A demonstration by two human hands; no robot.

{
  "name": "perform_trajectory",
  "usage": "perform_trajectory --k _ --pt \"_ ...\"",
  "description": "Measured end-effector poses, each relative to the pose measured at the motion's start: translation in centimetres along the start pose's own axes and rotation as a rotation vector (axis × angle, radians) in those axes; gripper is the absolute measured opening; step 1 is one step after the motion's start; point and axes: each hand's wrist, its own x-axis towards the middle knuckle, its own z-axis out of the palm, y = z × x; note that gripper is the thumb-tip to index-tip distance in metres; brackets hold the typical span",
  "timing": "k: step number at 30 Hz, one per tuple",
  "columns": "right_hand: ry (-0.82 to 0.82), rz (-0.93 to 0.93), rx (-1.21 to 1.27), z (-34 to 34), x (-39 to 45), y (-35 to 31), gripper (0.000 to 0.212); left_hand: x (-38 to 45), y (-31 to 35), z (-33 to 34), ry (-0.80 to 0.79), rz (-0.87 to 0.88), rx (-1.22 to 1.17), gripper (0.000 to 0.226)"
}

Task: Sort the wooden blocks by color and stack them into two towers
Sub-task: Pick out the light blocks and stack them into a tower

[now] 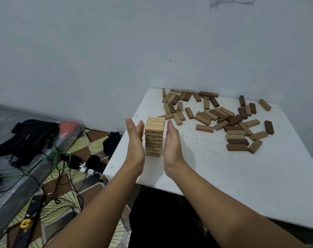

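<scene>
A pale tower (154,136) stands upright near the table's (223,176) left edge, its layers stacked evenly. Loose brown blocks (222,119), tan to dark, lie flat and jumbled across the far side, from the far-left corner toward the right edge.

Both bare forearms reach forward from the near edge, almost parallel. The left hand (135,140) and the right hand (171,142) stand on edge, palms facing each other, fingers straight and together, pointing far and slightly upward, with a narrow gap between.
</scene>
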Motion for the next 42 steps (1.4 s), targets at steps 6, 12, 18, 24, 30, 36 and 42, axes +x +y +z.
perform_trajectory --k 6,12,18,24,30,36,42 --pt "-0.025 -0.049 0.029 0.6 0.7 -0.3 0.056 -0.3 0.7 1.0 -0.033 0.030 -0.023 0.113" --pt "-0.028 -0.040 0.016 1.4 1.2 0.4 0.068 -0.7 0.8 1.4 -0.032 0.053 -0.018 0.108" --pt "-0.027 -0.072 0.023 0.7 0.8 -0.1 0.061 -1.0 1.1 1.1 -0.023 0.044 0.020 0.109" --pt "-0.002 -0.049 -0.016 0.8 0.9 0.3 0.061 -1.2 0.0 0.4 -0.005 0.010 0.042 0.112" --pt "-0.012 -0.046 0.021 1.2 1.0 0.4 0.068 -1.0 -1.3 0.1 -0.031 0.058 0.104 0.115" --pt "-0.006 -0.044 0.019 1.2 1.0 0.7 0.078 -1.0 -1.4 0.2 -0.035 0.078 0.135 0.114" --pt "-0.023 -0.045 0.004 0.8 0.9 0.3 0.060 -0.8 -0.7 0.0 -0.006 0.036 0.062 0.118"
